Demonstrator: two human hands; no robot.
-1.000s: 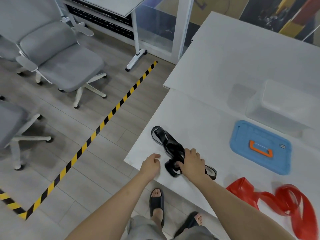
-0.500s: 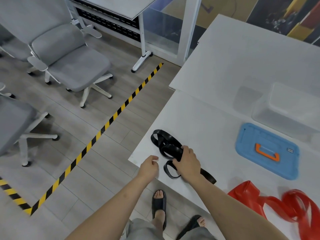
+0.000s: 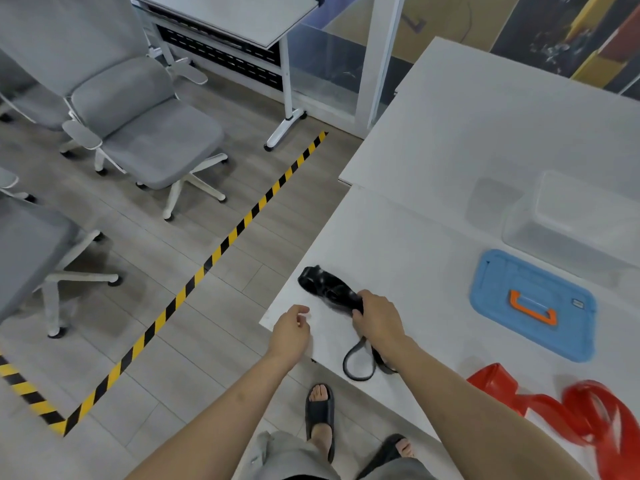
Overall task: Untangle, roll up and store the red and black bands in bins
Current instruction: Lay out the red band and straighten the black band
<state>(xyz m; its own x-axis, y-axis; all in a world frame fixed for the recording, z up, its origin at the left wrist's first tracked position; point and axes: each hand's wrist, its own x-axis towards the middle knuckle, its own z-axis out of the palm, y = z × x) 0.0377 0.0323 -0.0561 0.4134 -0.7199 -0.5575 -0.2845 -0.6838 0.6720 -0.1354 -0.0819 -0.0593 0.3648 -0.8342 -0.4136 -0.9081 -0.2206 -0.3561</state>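
A tangled black band (image 3: pixel 327 287) lies near the left corner of the white table (image 3: pixel 408 244). My right hand (image 3: pixel 379 318) is shut on its middle; one bunched end stretches up-left, blurred, and a loop (image 3: pixel 358 363) trails below my wrist. My left hand (image 3: pixel 291 329) hovers over the table's corner, fingers loosely curled, holding nothing. The red band (image 3: pixel 575 410) lies crumpled at the lower right of the table, partly behind my right forearm. A clear plastic bin (image 3: pixel 575 216) stands at the right, its blue lid (image 3: pixel 533 304) with an orange handle lying flat in front of it.
The table's left edge drops to a wood floor with yellow-black hazard tape (image 3: pixel 221 247). Grey office chairs (image 3: pixel 138 123) stand at the left and another desk (image 3: pixel 242 15) at the top. My sandalled feet (image 3: pixel 320 415) are below the table's front edge.
My right hand has gripped the black band and pulled it: the open loops have bunched into a tight strand and a loop now trails toward me. My left hand opened slightly.
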